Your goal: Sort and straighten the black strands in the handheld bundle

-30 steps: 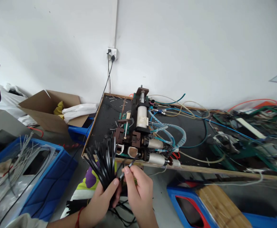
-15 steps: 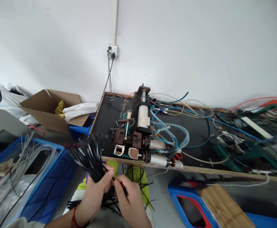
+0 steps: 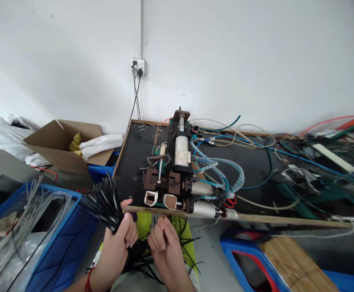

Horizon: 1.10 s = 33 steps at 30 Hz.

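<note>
A thick bundle of thin black cables (image 3: 106, 205) is wrapped in the fingers of my left hand (image 3: 118, 239), its upper ends fanned out to the left. More cable hangs below this hand over my lap. My right hand (image 3: 167, 247) is closed in a pinch at the front edge of the bench, with a single black cable that shows only as a thin dark tip above the fingers. Just beyond that tip are the brown jaw blocks (image 3: 174, 183) of a pneumatic machine (image 3: 182, 152), with taped-looking pads (image 3: 170, 201) in front.
Blue hoses (image 3: 234, 170) run right from the machine across the black bench top (image 3: 256, 162). At left stand a blue crate (image 3: 64, 227) with pale wires and an open cardboard box (image 3: 52, 150). A blue and red bin (image 3: 240, 259) and wooden board (image 3: 298, 263) lie lower right.
My right hand has parted from the left and moved up to the machine's front with one cable. My left hand has shifted slightly left with the bundle, its thumb side now raised.
</note>
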Tool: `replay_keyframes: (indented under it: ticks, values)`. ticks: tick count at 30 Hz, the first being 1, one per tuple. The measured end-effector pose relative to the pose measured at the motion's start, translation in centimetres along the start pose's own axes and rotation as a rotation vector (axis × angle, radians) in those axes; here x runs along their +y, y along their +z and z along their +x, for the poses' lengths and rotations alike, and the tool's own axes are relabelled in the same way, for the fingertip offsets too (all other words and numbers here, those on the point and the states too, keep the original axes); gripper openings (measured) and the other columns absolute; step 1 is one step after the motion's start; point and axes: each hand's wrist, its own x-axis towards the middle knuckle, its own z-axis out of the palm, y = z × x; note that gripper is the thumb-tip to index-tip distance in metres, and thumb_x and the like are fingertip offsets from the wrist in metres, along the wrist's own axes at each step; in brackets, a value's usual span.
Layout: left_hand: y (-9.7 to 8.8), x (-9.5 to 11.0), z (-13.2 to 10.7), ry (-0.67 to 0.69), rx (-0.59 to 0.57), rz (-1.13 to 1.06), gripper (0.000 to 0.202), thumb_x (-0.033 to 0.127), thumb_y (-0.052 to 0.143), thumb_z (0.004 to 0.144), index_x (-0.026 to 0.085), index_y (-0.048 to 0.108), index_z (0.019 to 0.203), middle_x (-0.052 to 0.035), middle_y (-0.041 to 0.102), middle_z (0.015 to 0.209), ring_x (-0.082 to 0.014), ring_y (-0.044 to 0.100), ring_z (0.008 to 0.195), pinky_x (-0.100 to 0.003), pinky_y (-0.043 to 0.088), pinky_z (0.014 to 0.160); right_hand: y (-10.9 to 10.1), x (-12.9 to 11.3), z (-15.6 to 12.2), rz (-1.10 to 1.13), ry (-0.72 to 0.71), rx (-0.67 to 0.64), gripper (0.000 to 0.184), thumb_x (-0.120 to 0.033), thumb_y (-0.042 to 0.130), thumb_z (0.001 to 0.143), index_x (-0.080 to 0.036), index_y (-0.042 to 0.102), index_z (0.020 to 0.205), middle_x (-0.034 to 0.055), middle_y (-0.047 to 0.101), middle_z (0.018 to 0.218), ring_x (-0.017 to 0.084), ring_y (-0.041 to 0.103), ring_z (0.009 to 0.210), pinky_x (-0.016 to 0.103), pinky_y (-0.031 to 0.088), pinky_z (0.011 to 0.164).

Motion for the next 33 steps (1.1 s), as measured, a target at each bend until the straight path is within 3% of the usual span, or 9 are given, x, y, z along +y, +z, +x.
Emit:
replay_keyframes:
  ticks: [12,20,25,29,33]
  values:
    - [-0.5,-0.6,0.4,-0.047,-0.086,-0.092,0.034,0.045,0.056,0.099,0.018,0.063,0.119,0.008,0.044,0.052,-0.0074,0.027,0.039,-0.021,0.022,0.041,0.3,0.1,0.3,0.185,0.197,-0.023,0.022,-0.028,0.075,0.087,-0.018,0.061,0.073,-0.012,0.031,0.041,0.009,0.008,0.042,0.022,0.021,0.042]
    - [-0.8,-0.4,0.6,-0.033,-0.133,-0.092,0.028,0.044,0.053,0.099,0.02,0.06,0.111,0.0058,0.052,0.056,-0.0073,0.029,0.037,-0.021,0.022,0.039,-0.1,-0.1,0.5,0.241,0.221,-0.053,0.022,-0.027,0.076,0.088,-0.017,0.061,0.075,-0.0118,0.036,0.041,0.008,0.008,0.042,0.021,0.023,0.042]
    - [-0.5,-0.2,0.5,-0.086,-0.098,-0.049,0.021,0.041,0.059,0.096,0.02,0.057,0.094,0.0051,0.055,0.061,-0.0051,0.028,0.036,-0.02,0.021,0.038,0.1,-0.1,0.4,0.251,0.215,-0.046,0.022,-0.026,0.078,0.086,-0.017,0.061,0.074,-0.0115,0.04,0.04,0.007,0.01,0.04,0.02,0.022,0.04]
    - [-0.3,0.1,0.2,-0.058,-0.033,-0.006,0.026,0.039,0.061,0.095,0.018,0.056,0.08,0.0057,0.051,0.059,-0.0047,0.03,0.036,-0.021,0.024,0.039,0.0,0.4,0.4,0.119,0.119,-0.002,0.025,-0.034,0.077,0.088,-0.018,0.062,0.076,-0.0114,0.043,0.039,0.006,0.016,0.037,0.019,0.023,0.039]
    - [-0.3,0.2,-0.4,-0.006,0.011,0.045,0.034,0.039,0.063,0.094,0.017,0.055,0.07,0.0052,0.049,0.057,-0.0052,0.033,0.037,-0.022,0.025,0.039,-0.4,1.1,0.4,-0.305,-0.154,0.127,0.034,-0.05,0.069,0.092,-0.017,0.065,0.085,-0.0056,0.057,0.044,0.005,0.033,0.033,0.017,0.026,0.038]
